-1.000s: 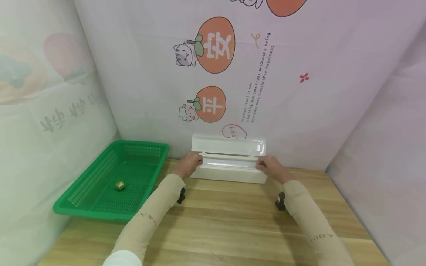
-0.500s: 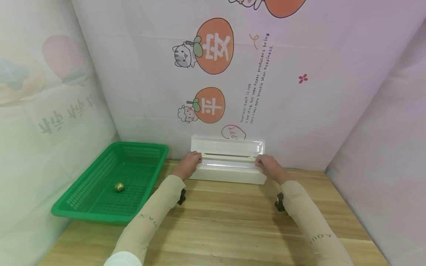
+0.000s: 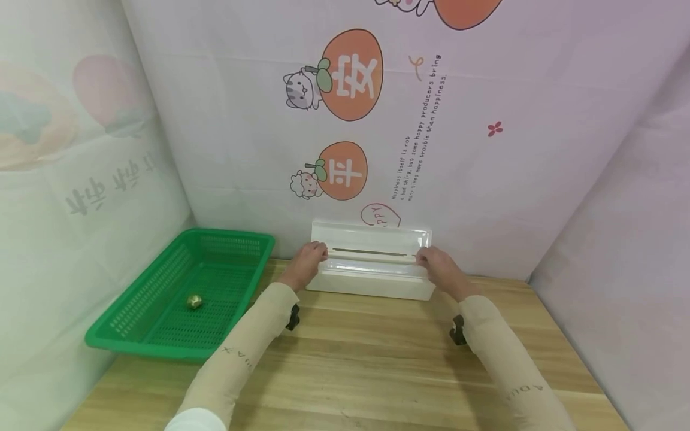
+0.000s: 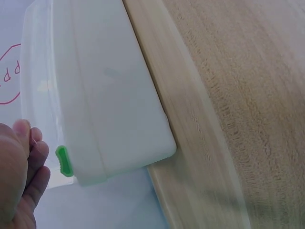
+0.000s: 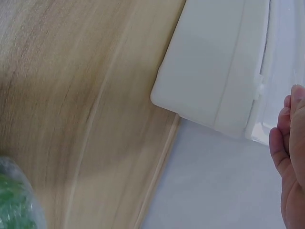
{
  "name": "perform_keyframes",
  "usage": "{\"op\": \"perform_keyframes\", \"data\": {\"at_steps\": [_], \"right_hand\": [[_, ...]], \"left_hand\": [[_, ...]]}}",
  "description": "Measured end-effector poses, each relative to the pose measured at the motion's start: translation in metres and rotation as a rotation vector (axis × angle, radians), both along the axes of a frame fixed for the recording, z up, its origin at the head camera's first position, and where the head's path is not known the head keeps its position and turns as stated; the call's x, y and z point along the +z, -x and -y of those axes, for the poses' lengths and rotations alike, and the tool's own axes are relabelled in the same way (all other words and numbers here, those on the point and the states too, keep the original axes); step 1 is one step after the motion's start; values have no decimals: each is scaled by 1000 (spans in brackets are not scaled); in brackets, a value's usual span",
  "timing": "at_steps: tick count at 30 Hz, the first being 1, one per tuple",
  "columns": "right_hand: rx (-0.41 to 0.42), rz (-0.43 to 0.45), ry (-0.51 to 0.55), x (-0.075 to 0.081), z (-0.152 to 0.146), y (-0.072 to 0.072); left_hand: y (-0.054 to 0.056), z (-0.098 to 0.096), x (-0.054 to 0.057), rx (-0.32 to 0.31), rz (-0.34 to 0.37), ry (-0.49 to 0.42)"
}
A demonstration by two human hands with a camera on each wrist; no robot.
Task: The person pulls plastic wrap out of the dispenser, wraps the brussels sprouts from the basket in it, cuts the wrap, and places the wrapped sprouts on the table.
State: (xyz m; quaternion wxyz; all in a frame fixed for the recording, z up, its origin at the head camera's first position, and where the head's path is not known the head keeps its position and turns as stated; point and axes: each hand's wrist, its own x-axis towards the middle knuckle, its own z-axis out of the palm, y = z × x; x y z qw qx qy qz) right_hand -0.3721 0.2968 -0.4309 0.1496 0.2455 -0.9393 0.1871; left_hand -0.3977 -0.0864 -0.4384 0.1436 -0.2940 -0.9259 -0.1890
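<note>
A long white cling film dispenser (image 3: 372, 286) stands at the table's back edge with its lid (image 3: 366, 232) raised against the wall. Glossy clear film (image 3: 372, 267) shows in its opening. At the dispenser's left end my left hand (image 3: 305, 264) pinches the film's barely visible edge between thumb and finger. My right hand (image 3: 442, 272) pinches at the right end in the same way; a faint transparent edge runs from its fingertips in the right wrist view. A green slider (image 4: 64, 161) sits on the dispenser's end beside my left fingers. How far the film reaches is hard to see.
A green basket (image 3: 162, 347) stands on the left of the wooden table (image 3: 377, 371), holding a small gold ball (image 3: 194, 301). Printed cloth walls (image 3: 242, 120) close in the back and sides. Something green under clear plastic (image 5: 16, 200) shows low in the right wrist view.
Both hands have risen slightly at the dispenser's ends, still pinching. A dark slot along the dispenser shows more clearly than a second ago. The basket and ball stay put.
</note>
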Motion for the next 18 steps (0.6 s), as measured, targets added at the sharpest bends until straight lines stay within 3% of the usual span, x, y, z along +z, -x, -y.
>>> {"op": "perform_keyframes", "data": {"at_steps": [6, 15, 18], "right_hand": [[1, 28, -2, 10, -2, -5], [24, 3, -44, 29, -4, -12], [35, -16, -46, 35, -4, -17]], "left_hand": [[-10, 4, 14, -24, 53, -19], [-14, 8, 34, -28, 172, -64], [-17, 10, 42, -31, 161, -41]]}}
